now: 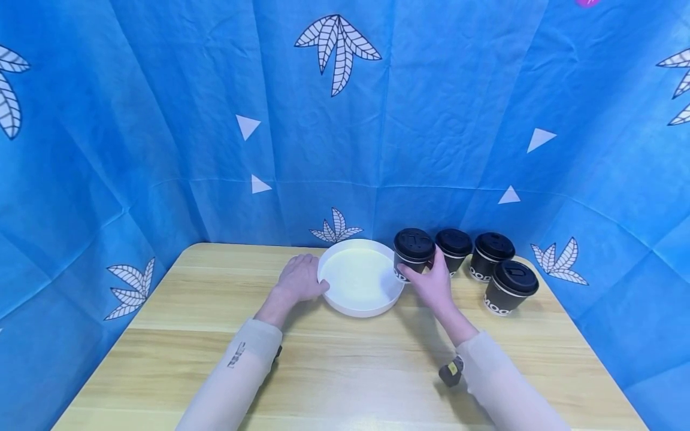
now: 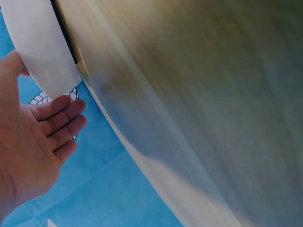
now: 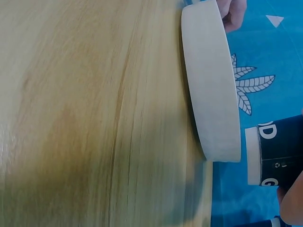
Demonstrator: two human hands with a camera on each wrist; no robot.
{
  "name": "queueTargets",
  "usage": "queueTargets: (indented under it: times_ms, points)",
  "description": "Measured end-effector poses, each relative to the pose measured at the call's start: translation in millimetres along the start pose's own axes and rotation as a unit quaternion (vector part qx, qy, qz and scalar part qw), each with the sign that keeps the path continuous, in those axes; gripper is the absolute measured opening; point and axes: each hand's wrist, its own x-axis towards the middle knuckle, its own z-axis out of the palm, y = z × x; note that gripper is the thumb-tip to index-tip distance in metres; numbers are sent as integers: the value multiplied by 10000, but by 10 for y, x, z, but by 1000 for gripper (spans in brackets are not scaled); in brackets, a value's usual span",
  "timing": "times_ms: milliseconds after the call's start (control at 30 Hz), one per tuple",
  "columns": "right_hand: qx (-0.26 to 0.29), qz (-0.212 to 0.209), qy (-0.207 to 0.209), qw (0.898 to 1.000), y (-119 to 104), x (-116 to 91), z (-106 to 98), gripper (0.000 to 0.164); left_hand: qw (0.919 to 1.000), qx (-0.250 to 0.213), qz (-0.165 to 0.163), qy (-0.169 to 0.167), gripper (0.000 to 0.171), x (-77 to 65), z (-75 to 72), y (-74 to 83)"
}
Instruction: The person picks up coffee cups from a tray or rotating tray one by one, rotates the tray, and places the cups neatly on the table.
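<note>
A round white tray (image 1: pixel 360 281) with a low rim lies on the wooden table. My left hand (image 1: pixel 300 276) rests at its left side, thumb over the rim and the other fingers along the outer wall; in the left wrist view those fingers (image 2: pixel 61 120) are only slightly bent. With my right hand (image 1: pixel 433 281) I grip a black paper coffee cup (image 1: pixel 412 254) with a black lid. The cup is upright and overlaps the tray's right rim in the head view. In the right wrist view the cup's white base (image 3: pixel 253 156) is raised above the table, beside the tray wall (image 3: pixel 210 85).
More lidded black cups stand at the right back of the table (image 1: pixel 345 371): one cup (image 1: pixel 454 245) just behind my right hand, another cup (image 1: pixel 490 254) beside it, and a nearer cup (image 1: pixel 509 287). A blue patterned cloth (image 1: pixel 458 120) hangs behind and at both sides.
</note>
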Motion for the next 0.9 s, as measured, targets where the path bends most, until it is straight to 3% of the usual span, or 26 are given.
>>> queueTargets:
  times_ms: [900]
  points:
    - [85, 200, 119, 9997, 71, -23, -142, 91, 10000, 49, -7, -16, 67, -1, 2, -9]
